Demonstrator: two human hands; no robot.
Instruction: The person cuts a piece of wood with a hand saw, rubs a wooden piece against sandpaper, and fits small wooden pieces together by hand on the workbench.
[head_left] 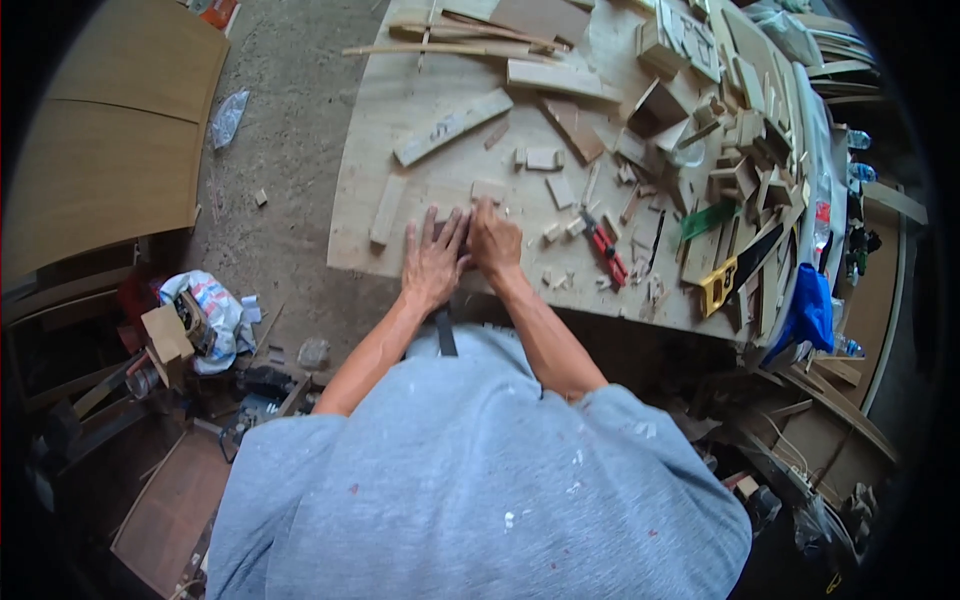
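Note:
At the near edge of the plywood worktable (365, 220), my left hand (430, 268) lies with fingers stretched out, pressing on a dark brown piece (440, 229) that is mostly covered. Close beside it on the right, my right hand (494, 240) is curled shut; what its fingers hold is hidden. Just beyond the right fingertips is a small pale wood block (488, 190). Below my left wrist a dark flat strip (446, 332) runs down against my grey shirt; I cannot tell what it is.
Red-handled pliers (604, 250) and a yellow-handled handsaw (738, 272) lie to the right among wood offcuts. A long pale board (454, 127) and a short batten (387, 209) rest left of centre. Sheets of board (120, 130) stand left, past the concrete floor (270, 150).

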